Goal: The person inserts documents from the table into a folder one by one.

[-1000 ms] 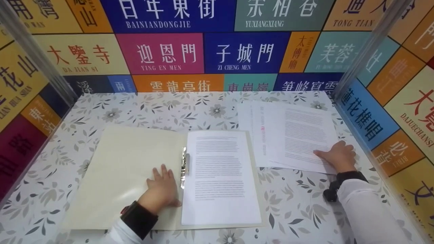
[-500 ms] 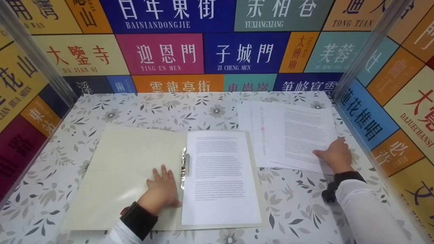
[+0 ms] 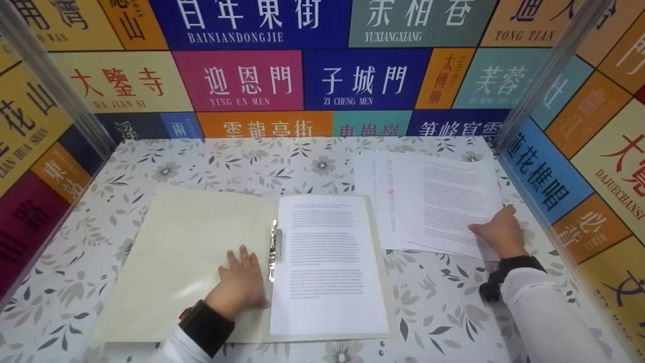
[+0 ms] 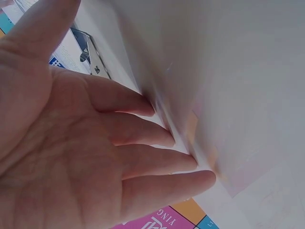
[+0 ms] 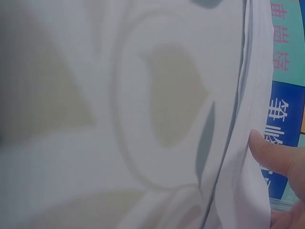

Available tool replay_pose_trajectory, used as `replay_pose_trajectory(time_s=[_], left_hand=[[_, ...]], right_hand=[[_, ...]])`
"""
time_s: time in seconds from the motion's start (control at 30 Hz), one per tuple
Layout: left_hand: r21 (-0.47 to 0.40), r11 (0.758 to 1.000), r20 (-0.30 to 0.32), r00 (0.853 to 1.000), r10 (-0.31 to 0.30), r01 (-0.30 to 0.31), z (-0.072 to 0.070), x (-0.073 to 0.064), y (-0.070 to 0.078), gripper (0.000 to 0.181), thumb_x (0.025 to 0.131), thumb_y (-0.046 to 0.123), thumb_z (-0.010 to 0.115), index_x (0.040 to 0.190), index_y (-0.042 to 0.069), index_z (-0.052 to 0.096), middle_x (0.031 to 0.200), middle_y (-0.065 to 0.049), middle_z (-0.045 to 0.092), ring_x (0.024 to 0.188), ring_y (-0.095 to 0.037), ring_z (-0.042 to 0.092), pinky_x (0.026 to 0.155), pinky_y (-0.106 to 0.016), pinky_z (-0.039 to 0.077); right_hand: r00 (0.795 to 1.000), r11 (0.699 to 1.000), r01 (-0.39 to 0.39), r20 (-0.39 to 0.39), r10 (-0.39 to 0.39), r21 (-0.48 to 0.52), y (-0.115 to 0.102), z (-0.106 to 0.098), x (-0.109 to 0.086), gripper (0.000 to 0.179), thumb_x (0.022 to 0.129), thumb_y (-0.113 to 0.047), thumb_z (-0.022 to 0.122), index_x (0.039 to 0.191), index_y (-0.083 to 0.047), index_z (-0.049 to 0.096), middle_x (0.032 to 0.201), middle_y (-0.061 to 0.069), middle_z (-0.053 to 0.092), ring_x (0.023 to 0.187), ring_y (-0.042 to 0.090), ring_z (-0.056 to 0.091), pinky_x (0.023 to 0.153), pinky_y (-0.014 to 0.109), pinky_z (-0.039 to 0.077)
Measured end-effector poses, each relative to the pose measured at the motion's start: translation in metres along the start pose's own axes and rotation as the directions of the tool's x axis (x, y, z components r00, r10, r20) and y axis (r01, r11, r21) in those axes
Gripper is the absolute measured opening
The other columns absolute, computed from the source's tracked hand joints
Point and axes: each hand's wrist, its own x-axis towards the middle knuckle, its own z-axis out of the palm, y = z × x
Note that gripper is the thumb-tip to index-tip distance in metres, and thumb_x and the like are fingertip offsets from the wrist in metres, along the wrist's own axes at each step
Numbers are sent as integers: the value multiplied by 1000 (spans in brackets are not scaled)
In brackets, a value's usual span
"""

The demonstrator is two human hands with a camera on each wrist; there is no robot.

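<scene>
We see the right hand (image 3: 501, 234) with its thumb on the loose printed sheets (image 3: 451, 201), which lie right of the folder; whether its fingers pinch them we cannot tell. The left hand (image 3: 242, 282) rests, fingers spread, on the left cover of the open cream folder (image 3: 196, 222), near its metal clip (image 3: 272, 258). Printed pages (image 3: 327, 262) lie on the right cover, all on a leaf-patterned tablecloth (image 3: 282, 161).

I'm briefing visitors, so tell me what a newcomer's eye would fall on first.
Probably the brightly colored wall panels with large characters, behind and beside the table. Next, the open cream folder in the foreground, a printed page on its right half, the left hand on its left. Right of it, the right hand touches loose sheets.
</scene>
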Motion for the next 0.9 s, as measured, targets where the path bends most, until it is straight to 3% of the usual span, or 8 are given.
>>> replay_pose_trajectory(time_s=[0.27, 0.43, 0.57, 0.9], left_hand=[[-9, 1000, -7, 1000, 2, -2, 0, 1, 0, 115, 65, 42, 86, 145, -15, 26, 153, -38, 12, 140, -59, 11, 108, -71, 25], [-16, 1000, -9, 1000, 3, -4, -1, 0, 0, 114, 65, 41, 85, 145, -15, 26, 153, -39, 12, 140, -59, 11, 108, -71, 25], [-14, 1000, -14, 1000, 6, -6, -2, -1, 1, 113, 66, 40, 85, 145, -15, 26, 153, -39, 12, 140, -59, 12, 108, -71, 25], [-23, 1000, -2, 1000, 0, 0, -2, -2, 1, 112, 67, 40, 84, 146, -14, 25, 154, -37, 11, 140, -59, 10, 108, -71, 23]], right_hand=[[1000, 999, 21, 10, -21, -26, 3, -3, 3, 96, 87, -20, 66, 145, 19, 0, 144, 45, 22, 135, 56, 26, 113, 61, 26], [1000, 999, 21, 4, -21, -42, 8, -5, 7, 71, 93, -11, 51, 142, 21, 12, 142, 43, 29, 132, 55, 31, 111, 60, 29], [1000, 999, 31, 0, -31, -33, 13, -7, 9, 58, 97, -8, 36, 142, 21, 15, 144, 43, 26, 135, 54, 27, 113, 60, 27], [1000, 999, 14, 15, -14, 51, 16, -12, 12, 53, 99, -8, 20, 146, 15, 14, 149, 38, 23, 140, 51, 21, 115, 59, 23]])
